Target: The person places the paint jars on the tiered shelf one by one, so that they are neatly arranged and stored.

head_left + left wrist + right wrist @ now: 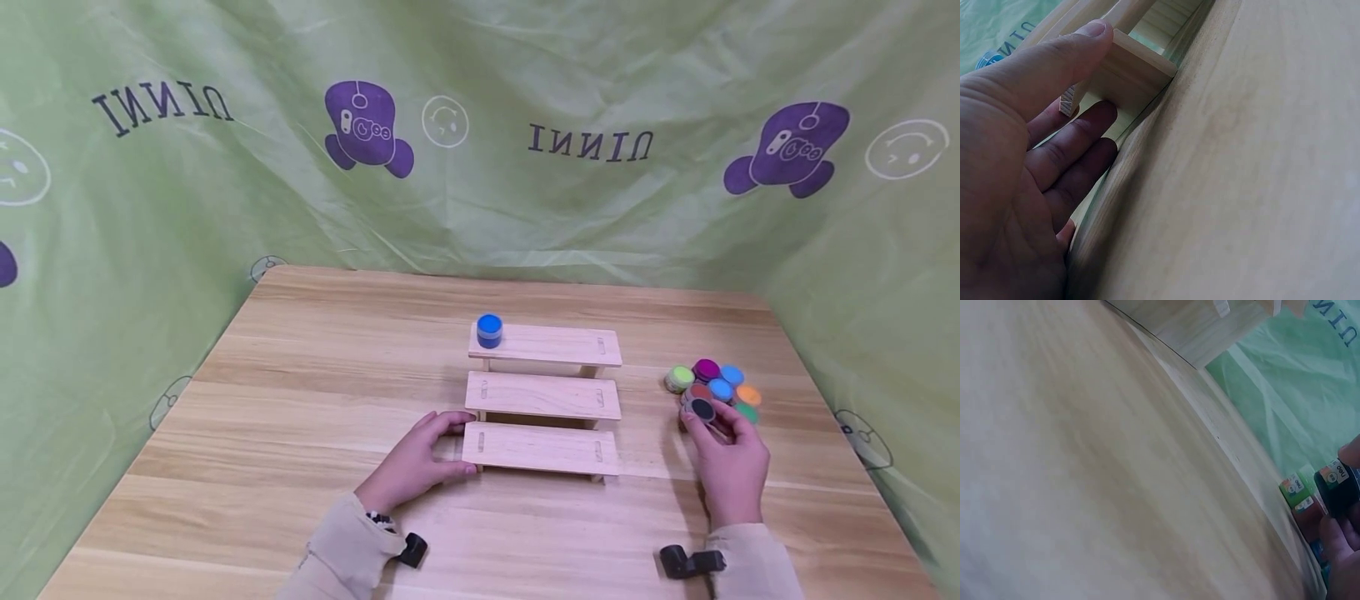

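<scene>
A three-tier wooden step stand [542, 448] stands mid-table. At the left end of its lowest step, my left hand [414, 458] grips, thumb at the front edge and fingers at the back. In the left wrist view the fingertips lie close to the stand's side panel [1129, 78]. My right hand [733, 467] pinches a small paint jar with a black lid [702, 409]; its label shows in the right wrist view. Right beside that hand is a cluster of paint jars [707, 370] with lids in several colours. On the top step's left end sits a blue-lidded paint jar [489, 331].
The wood-grain table [300, 358] holds the stand and jars. A green printed cloth [480, 217] hangs behind it and along both sides. Black devices [690, 562] are at both wrists, below light sleeves [753, 567].
</scene>
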The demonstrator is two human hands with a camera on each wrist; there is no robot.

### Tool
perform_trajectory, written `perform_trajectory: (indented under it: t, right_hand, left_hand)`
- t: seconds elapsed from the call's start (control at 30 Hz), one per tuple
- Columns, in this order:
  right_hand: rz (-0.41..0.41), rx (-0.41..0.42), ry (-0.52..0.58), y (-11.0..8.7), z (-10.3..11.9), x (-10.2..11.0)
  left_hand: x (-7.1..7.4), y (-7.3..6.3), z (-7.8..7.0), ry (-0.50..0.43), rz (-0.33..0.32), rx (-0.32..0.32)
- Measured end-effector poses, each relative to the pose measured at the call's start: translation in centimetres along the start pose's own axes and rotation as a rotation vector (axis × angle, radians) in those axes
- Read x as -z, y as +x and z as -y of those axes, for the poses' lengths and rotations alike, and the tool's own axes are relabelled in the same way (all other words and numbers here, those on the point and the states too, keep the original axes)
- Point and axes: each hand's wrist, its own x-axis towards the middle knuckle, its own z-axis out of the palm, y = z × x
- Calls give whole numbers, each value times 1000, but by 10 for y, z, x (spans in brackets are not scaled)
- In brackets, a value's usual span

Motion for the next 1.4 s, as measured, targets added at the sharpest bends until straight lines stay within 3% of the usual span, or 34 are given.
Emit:
perform_trajectory:
  t: [0.47, 0.73, 0.9, 1.17, 1.4]
  right_hand:
    - [-21, 70, 60, -9, 4, -5]
    - [-26, 156, 216, -15, 11, -6]
    - [-27, 261, 201, -22, 18, -7]
    - [12, 247, 181, -28, 33, -9]
    - [45, 326, 223, -32, 41, -13]
  left_hand:
    - [0, 0, 1, 1, 4, 12]
    - [1, 0, 1, 0, 2, 13]
    - [0, 1, 1, -6, -2, 7]
    - [0, 1, 1, -10, 3, 11]
    - [0, 0, 2, -29, 5, 21]
